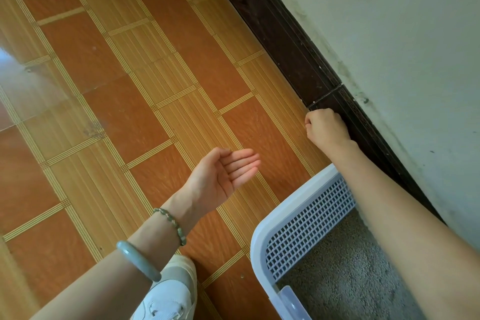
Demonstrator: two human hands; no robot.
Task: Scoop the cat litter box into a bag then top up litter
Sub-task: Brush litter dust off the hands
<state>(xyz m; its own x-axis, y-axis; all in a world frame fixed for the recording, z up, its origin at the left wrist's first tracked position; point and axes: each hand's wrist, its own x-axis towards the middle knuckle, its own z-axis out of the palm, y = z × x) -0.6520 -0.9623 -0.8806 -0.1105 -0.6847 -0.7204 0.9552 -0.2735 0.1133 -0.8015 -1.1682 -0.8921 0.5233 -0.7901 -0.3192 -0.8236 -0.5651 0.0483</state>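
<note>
Forearm [415, 241] is crossing the litter box [255, 244], right hand [326, 126] curling, contents hidden; left hand [223, 176] is hovering open. Brushing may be spilling litter [345, 275].

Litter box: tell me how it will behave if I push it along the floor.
The litter box is probably heavy for its size: grey litter covers the part of its bottom that shows. It would likely slide rather than tip, since it looks low and the floor is glossy. Its perforated grille may flex if gripped.
</note>
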